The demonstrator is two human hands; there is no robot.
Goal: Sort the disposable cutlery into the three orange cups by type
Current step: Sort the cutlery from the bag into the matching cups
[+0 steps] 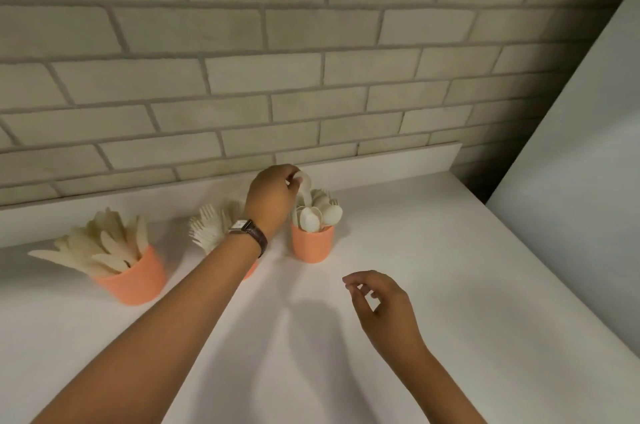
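1. Near the far edge of the desk point(450, 267): three orange cups in a row, all upright, well apart.
2. L cup point(133, 280): closest to the desk's left edge; packed w/ knives point(104, 247) fanning up and to the left.
3. Middle cup point(252, 269): mostly hidden behind the L forearm, only a sliver of orange shows; forks point(207, 226) stick out above it, tines up.
4. R cup point(311, 245): about mid-desk along the far edge; full of spoons point(320, 214), bowls up.
5. L hand point(272, 196): stretched across in front of the middle cup, just above the R cup; fingers curled, pinching the top end of one spoon point(304, 186); that spoon hangs down w/ its lower end among the others in the R cup; can't tell how deep it sits.
6. L wrist: watch point(247, 229) w/ dark strap and pale rectangular face.
7. R hand point(384, 306): hovers over the desk, closer to the front edge than the R cup and a bit to its right; fingers loosely curled, slightly apart, holding nothing; its shadow lies on the desk to the left.
8. Beyond the far edge: low white upstand, then a grey brick wall point(277, 60); past the right edge, a plain white panel point(571, 146).
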